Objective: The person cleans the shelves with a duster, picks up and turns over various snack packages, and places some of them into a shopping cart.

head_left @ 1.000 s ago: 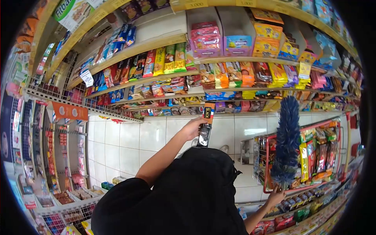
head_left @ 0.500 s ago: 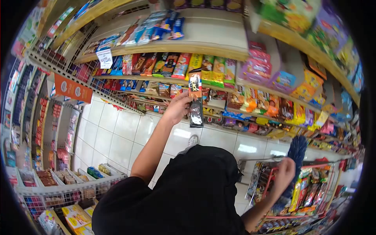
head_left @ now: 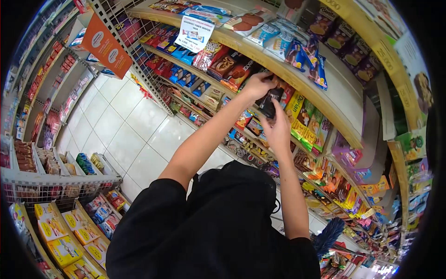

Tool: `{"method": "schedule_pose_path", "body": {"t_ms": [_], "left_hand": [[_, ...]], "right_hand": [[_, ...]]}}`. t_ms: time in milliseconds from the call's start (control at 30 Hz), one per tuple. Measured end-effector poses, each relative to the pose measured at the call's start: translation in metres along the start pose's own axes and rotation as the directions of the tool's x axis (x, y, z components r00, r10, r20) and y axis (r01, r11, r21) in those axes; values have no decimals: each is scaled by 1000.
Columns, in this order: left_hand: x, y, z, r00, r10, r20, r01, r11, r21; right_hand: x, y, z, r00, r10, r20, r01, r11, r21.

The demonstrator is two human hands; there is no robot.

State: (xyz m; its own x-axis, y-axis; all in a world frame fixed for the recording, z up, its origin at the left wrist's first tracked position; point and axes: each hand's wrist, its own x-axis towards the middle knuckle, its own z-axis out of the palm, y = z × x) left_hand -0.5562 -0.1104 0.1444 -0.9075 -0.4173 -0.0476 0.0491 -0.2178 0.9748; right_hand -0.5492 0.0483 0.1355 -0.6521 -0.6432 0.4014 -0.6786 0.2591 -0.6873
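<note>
A dark snack packet [head_left: 266, 106] is held up at the edge of the shelf just under the top one, among a row of upright packets. My left hand [head_left: 259, 87] closes on its upper part, with some fingertips hidden below the shelf above. My right hand [head_left: 278, 129] grips the lower end, thumb and fingers around the wrapper. Red-brown packets [head_left: 238, 74] stand to the left of the hands, and yellow packets [head_left: 295, 108] to the right. A dark blue fluffy duster [head_left: 329, 235] shows beside my right upper arm; what supports it is hidden.
The overhanging top shelf edge [head_left: 288, 65] runs close above my hands. A white price sign [head_left: 195, 31] hangs from it. An orange display box [head_left: 106, 45] juts out at left. White wire baskets [head_left: 60, 179] of snacks stand at lower left, on a tiled floor [head_left: 134, 125].
My left hand has carried the packet up from over the floor to the shelf. My right hand has come from beside the duster onto the packet. The view has turned and moved closer.
</note>
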Motion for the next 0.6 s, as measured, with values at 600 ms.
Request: {"method": "schedule_pose_path", "body": {"t_ms": [600], "left_hand": [[53, -24, -16, 953, 300, 51, -162, 358, 920]], "right_hand": [[24, 1, 22, 984, -98, -146, 28, 908, -418]]}}
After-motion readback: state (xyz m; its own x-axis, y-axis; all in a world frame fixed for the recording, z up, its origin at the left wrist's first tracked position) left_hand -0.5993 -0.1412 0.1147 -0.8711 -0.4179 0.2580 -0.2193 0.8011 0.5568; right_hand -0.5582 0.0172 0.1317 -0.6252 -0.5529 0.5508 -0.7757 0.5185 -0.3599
